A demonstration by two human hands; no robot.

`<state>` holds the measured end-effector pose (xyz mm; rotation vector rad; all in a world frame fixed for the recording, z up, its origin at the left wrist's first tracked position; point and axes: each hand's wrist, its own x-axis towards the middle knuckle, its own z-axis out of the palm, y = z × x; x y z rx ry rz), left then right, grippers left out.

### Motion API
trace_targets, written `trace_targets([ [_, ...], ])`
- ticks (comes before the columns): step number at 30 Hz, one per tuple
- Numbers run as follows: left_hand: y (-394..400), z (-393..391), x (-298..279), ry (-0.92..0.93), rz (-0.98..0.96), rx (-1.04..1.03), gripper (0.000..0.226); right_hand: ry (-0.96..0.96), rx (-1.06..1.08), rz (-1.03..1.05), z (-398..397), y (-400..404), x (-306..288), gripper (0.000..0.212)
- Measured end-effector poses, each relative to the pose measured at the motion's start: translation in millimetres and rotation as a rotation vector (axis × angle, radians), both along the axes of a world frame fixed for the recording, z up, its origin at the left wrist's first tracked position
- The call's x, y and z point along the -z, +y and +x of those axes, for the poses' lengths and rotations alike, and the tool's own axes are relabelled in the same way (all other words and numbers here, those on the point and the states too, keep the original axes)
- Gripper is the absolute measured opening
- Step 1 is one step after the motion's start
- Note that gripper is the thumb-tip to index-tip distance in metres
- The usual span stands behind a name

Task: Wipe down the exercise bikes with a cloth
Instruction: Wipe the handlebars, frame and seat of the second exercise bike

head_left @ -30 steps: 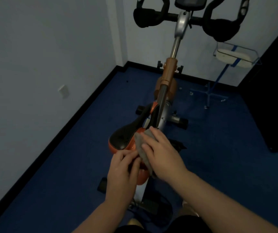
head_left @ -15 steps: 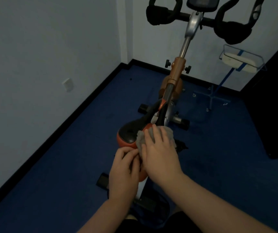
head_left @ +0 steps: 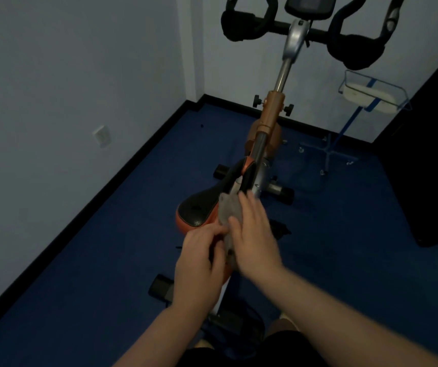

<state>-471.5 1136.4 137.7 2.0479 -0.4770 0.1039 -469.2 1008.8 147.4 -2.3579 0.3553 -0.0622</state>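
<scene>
Your left hand and right hand are both bare, no gloves, rings or watch, your forearms show no sleeves up to the frame's lower edge, and dark shorts cover your legs at the bottom.

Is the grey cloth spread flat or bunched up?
Bunched: the grey cloth sits crumpled on the black-and-orange saddle, under the right hand.

The right hand is blurring and covering much of the cloth. The top edge is cutting off the handlebars.
</scene>
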Motion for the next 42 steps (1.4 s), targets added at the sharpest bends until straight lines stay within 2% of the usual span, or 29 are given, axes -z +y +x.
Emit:
trace_targets([
  [4,-5,-5,-4,0.110,-0.047,-0.056,0.047,0.041,0.019,0.029,-33,15,4,0.062],
  [10,-22,6,-11,0.028,0.081,-0.152,0.036,0.264,0.159,0.196,47,-23,-4,0.061],
  [13,-32,13,-16,0.046,0.146,-0.177,0.030,0.216,0.156,0.236,37,-22,-2,0.061],
  [17,-42,15,-19,0.143,0.084,-0.298,0.032,0.112,0.115,0.263,6,-11,6,0.069],
  [25,-67,8,-15,0.112,0.116,-0.570,0.030,0.244,0.282,0.406,97,-42,15,0.065],
  [28,-80,13,-15,0.121,0.127,-0.679,0.020,0.107,0.156,0.404,62,-36,15,0.069],
  [31,-94,18,-13,0.075,0.099,-0.798,0.016,0.071,0.066,0.403,38,-36,21,0.070],
  [37,-112,24,-7,0.027,0.083,-0.956,0.019,0.133,0.297,0.469,120,-55,17,0.067],
  [39,-117,26,-5,0.011,0.085,-1.013,0.019,0.100,0.253,0.447,130,-61,20,0.066],
  [42,-121,27,-2,-0.058,0.106,-1.070,0.017,-0.045,-0.024,0.201,139,-86,29,0.056],
])
